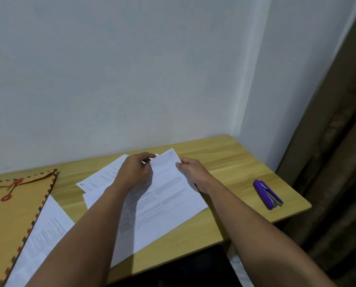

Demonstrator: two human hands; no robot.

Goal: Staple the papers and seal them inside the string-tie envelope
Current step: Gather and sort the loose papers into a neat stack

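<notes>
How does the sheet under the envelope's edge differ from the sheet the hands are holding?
The sheet by the envelope lies untouched at the left, partly tucked under the envelope. The held sheet sits mid-table atop other papers; the left hand and right hand grip its far end. Both are white printed pages on the table.

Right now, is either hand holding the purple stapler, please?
No, the purple stapler lies alone on the table while both hands hold papers.

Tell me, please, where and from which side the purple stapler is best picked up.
Probably by the long sides of the purple stapler, around its middle, coming from above with the right hand, which is nearer. It lies flat on the table, apart from the papers, with nothing beside it, so fingers can close across its narrow width.
</notes>
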